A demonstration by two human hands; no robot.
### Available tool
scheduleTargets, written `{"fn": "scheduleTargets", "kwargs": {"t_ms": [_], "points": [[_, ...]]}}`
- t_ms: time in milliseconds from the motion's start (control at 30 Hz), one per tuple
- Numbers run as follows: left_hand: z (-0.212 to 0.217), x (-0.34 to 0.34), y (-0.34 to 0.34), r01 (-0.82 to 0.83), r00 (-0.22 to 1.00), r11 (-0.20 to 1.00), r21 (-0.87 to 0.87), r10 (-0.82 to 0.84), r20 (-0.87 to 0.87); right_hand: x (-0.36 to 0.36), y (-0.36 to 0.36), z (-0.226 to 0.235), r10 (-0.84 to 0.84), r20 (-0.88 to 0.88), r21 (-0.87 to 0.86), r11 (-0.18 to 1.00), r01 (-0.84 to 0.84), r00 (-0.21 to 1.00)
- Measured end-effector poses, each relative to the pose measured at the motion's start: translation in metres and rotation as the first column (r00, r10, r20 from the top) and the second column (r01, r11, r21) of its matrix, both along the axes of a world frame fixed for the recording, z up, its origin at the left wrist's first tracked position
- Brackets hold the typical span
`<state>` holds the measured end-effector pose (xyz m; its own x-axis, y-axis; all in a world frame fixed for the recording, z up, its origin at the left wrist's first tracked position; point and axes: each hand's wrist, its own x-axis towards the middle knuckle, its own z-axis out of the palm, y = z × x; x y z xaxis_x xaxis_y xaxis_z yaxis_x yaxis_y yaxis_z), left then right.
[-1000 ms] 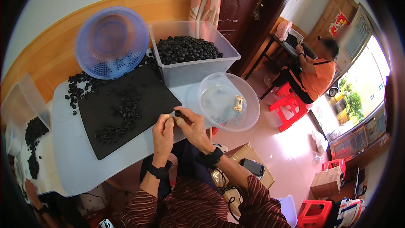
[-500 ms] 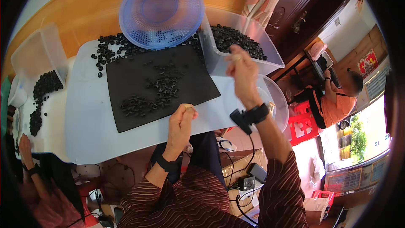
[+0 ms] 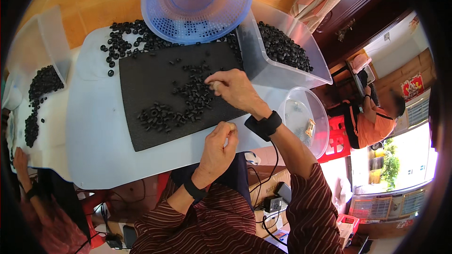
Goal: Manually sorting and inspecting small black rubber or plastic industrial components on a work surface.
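Note:
Small black ring-shaped pieces (image 3: 193,96) lie in loose heaps on a dark mat (image 3: 141,80) in front of me. My right hand (image 3: 238,91) reaches over the mat's right part, thumb and finger pinched together beside the pieces. Whatever sits in that pinch is too small to make out. Close to the mat's near edge, my left hand (image 3: 219,146) is closed, its thumb against the forefinger. Its content, if any, is hidden. Pale coverings show on fingertips of both hands. Each wrist wears a black band.
Behind the mat, a blue sieve basket (image 3: 197,0) rests over more black pieces. A clear bin (image 3: 292,77) of pieces stands right of it, above a round clear tub (image 3: 325,131). At left are another bin (image 3: 33,51) and a co-worker's hand (image 3: 20,160).
My right hand has come from beside the clear bin down-left onto the pieces on the mat. My left hand has shifted right and slightly nearer. The whole view has also shifted a little.

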<state>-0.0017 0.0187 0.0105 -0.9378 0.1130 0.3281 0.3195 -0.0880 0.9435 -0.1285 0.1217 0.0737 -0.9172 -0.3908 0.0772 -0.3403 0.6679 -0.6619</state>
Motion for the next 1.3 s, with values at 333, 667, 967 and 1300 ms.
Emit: {"fn": "scheduleTargets", "kwargs": {"t_ms": [333,667,967,1300], "points": [[0.0,0.0,-0.001,0.018,1.0,0.999,-0.026,-0.017,0.017,-0.009,-0.016,-0.008,0.025,0.005,-0.083,0.996,-0.025,1.0],[-0.004,0.0,0.002,-0.036,0.999,0.999,0.0,0.036,-0.034,0.002,-0.049,-0.002,0.236,-0.191,0.051,0.972,-0.23,0.953],[-0.005,0.002,0.001,-0.001,1.0,1.0,-0.006,0.001,-0.023,0.003,-0.066,-0.011,0.335,-0.305,0.244,0.932,-0.267,0.891],[-0.012,-0.001,-0.004,0.054,0.996,0.995,0.081,-0.059,0.062,0.041,-0.029,0.024,0.149,-0.139,-0.151,0.974,-0.17,0.979]]}}
